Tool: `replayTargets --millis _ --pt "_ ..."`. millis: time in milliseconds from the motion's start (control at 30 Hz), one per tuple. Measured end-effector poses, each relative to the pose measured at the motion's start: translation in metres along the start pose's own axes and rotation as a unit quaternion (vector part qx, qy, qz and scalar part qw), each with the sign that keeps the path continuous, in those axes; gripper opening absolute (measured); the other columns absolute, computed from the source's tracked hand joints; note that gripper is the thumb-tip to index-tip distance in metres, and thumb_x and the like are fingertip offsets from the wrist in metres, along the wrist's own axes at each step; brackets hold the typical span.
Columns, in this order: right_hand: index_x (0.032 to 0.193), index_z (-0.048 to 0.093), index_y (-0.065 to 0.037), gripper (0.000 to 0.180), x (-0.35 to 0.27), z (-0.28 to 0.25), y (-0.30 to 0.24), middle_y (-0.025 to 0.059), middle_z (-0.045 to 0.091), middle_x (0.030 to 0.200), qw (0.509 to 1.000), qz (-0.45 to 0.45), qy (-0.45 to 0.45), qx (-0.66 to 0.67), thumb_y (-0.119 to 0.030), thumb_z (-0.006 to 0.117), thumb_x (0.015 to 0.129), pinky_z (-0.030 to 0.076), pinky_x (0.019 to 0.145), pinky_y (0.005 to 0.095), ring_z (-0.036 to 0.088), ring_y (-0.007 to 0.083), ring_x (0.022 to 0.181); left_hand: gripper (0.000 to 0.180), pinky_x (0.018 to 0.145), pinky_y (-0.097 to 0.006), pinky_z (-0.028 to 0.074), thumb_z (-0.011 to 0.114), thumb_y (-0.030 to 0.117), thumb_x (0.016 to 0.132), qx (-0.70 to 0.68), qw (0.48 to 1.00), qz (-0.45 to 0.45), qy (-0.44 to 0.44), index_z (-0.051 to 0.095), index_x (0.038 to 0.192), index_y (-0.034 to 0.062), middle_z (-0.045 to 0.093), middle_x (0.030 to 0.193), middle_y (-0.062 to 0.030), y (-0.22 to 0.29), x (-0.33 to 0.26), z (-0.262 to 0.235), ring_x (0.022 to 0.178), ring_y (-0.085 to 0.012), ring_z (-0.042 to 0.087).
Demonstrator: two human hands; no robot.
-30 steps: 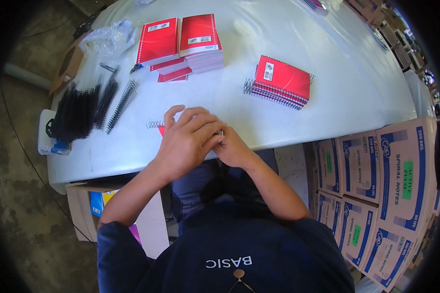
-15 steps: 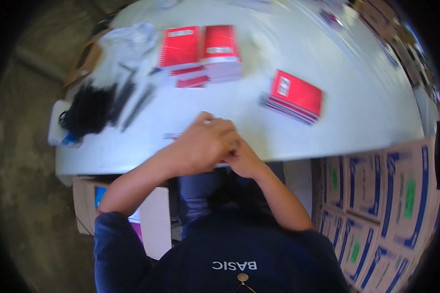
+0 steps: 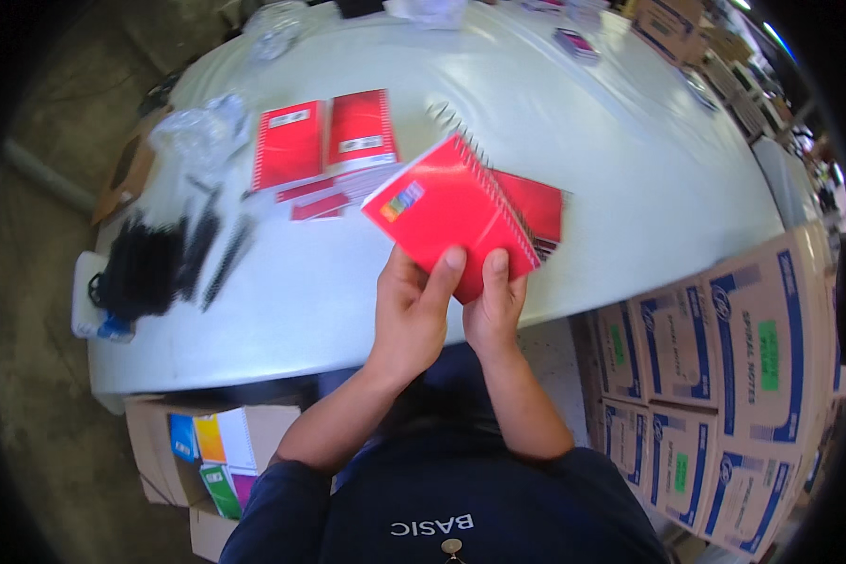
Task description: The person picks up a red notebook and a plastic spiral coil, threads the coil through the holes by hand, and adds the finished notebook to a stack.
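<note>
in the head view, a red pocket spiral notebook (image 3: 446,211) is held up over the near side of the white table (image 3: 649,197), tilted, its lower end between 2 hands. the left hand (image 3: 412,305) grasps the lower left edge, thumb flat on the cover; the right hand (image 3: 494,305) pinches the bottom near the bound edge, thumb also on the cover. the fingers behind are mostly hidden.

a wire coil (image 3: 487,176) runs down the right edge, with a loose tail sticking out past the top. the notebook partly covers a bound notebook stack (image 3: 543,202). farther left are 2 piles of red-covered booklets (image 3: 289,150) and, beyond them, black coils (image 3: 141,268).

it should be light, with pages that flex and a glossy cover that may slide under dry fingers. the coil tail looks springy and easily bent or snagged; the page block seems the safer hold.
</note>
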State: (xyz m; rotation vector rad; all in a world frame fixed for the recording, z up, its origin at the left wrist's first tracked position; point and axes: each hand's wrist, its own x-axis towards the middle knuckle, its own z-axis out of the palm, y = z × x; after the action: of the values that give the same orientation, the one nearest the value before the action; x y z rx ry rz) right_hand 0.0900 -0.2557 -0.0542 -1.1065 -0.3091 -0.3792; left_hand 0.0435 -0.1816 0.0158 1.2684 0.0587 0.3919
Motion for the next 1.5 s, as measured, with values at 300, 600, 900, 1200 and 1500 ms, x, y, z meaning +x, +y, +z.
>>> replayTargets --millis 300,600,900,1200,1500 --pt "0.133 0.037 0.009 0.052 0.062 -0.083 0.026 0.0222 0.043 0.136 0.966 -0.003 0.19 -0.174 -0.029 0.042 0.099 0.032 0.103 0.0322 0.044 0.0234 0.123 0.045 0.098 -0.044 0.037 0.068 0.017 0.079 0.563 0.746 0.317 -0.158 0.055 0.121 0.0058 0.038 0.138 -0.0152 -0.093 0.066 0.039 0.123 -0.0335 0.042" --pt "0.128 0.046 0.008 0.045 0.06 -0.079 0.031 0.0221 0.05 0.13 0.923 -0.024 0.2 -0.328 -0.018 0.055 0.093 0.034 0.103 0.0333 0.047 0.026 0.123 0.027 0.087 -0.043 0.042 0.066 0.004 0.071 0.45 0.84 0.3 -0.031 0.06 0.098 0.0056 0.055 0.105 -0.0128 -0.075 0.087 0.005 0.102 -0.0322 0.051" --pt "0.134 0.038 0.004 0.057 0.001 -0.019 -0.028 0.0201 0.034 0.143 0.923 -0.178 -0.133 -0.315 -0.013 0.059 0.084 0.021 0.109 0.0408 0.028 0.0317 0.135 0.037 0.097 -0.044 0.031 0.062 0.006 0.071 0.78 0.546 0.304 0.032 0.062 0.108 0.0112 0.062 0.109 -0.0014 0.049 0.066 -0.148 0.109 -0.02 0.052" --pt "0.113 0.062 -0.002 0.035 -0.027 0.01 -0.026 0.0139 0.067 0.095 0.851 0.114 -0.412 -0.306 -0.005 0.065 0.078 0.046 0.085 0.0351 0.063 0.0262 0.094 0.061 0.087 -0.036 0.037 0.075 0.008 0.065 0.599 0.771 0.215 0.014 0.05 0.12 0.007 0.058 0.113 -0.0082 0.04 -0.044 -0.128 0.108 -0.0227 0.052" --pt "0.103 0.062 0.003 0.029 -0.015 0.004 0.004 0.005 0.065 0.097 0.895 0.093 -0.348 -0.262 -0.006 0.072 0.078 0.047 0.082 0.0277 0.059 0.0139 0.09 0.045 0.076 -0.022 0.043 0.055 -0.011 0.076 0.003 0.997 0.012 0.074 0.041 0.116 0.0051 0.049 0.098 -0.0038 -0.034 -0.025 -0.139 0.091 -0.0101 0.048"
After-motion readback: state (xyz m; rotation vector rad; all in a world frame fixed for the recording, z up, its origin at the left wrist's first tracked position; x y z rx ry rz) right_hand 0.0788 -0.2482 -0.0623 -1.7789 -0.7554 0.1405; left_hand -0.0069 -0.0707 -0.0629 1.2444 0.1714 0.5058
